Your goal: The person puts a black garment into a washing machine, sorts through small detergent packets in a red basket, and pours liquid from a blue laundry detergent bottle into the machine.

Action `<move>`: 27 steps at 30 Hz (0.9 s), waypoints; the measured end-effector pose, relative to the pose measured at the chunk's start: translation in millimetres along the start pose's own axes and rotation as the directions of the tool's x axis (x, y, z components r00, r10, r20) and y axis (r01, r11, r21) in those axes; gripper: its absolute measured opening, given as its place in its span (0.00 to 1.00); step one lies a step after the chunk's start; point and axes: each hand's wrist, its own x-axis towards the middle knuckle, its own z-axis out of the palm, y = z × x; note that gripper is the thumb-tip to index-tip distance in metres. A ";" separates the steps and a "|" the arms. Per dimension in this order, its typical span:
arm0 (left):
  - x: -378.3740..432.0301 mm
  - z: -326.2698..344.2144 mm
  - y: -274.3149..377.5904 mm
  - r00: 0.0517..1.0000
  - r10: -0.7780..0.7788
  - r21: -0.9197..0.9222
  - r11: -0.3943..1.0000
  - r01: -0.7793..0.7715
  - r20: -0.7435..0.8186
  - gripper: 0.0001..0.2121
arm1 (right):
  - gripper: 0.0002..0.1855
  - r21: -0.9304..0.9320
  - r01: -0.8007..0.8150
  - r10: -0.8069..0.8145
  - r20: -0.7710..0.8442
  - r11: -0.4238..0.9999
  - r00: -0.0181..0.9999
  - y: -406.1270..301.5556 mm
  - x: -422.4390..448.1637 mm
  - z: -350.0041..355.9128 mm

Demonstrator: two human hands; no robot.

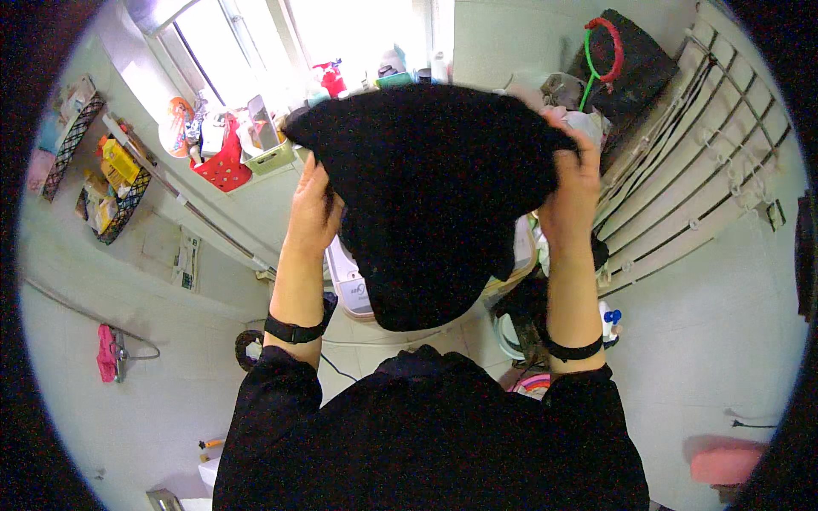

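Note:
A black cloth item (434,198), perhaps a garment, hangs spread between my two hands at about chest height. My left hand (313,207) grips its left upper edge. On the other side, my right hand (572,182) holds the right upper corner, slightly blurred. Folds and seams are too dark to make out. Behind the cloth, a washing machine (350,281) shows only in part, its pale top with a control panel peeking out at the left. Black straps circle both of my forearms.
A windowsill with bottles, including a red one (331,80), runs along the back. A red strawberry-print bag (223,160) and a green basket (270,158) stand at left, near wire wall baskets (124,198). A metal rack (690,172) lines the right wall. A cable crosses the floor tiles.

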 end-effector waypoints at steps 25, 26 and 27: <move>-73.6 156.8 12.4 -0.068 -0.324 0.108 0.108 0.988 0.944 0.23 | 0.22 0.006 -0.648 0.259 -0.919 0.762 0.296 162.0 -111.7 -370.3; -65.2 167.2 15.9 -0.057 -0.286 0.088 0.099 0.991 0.957 0.23 | 0.21 0.117 -0.389 0.246 -0.922 0.914 0.300 140.3 -113.1 -388.2; -69.9 173.1 13.7 -0.028 -0.239 0.049 0.083 0.995 0.971 0.26 | 0.21 0.223 -0.252 0.314 -0.851 0.942 0.421 117.9 -109.4 -389.9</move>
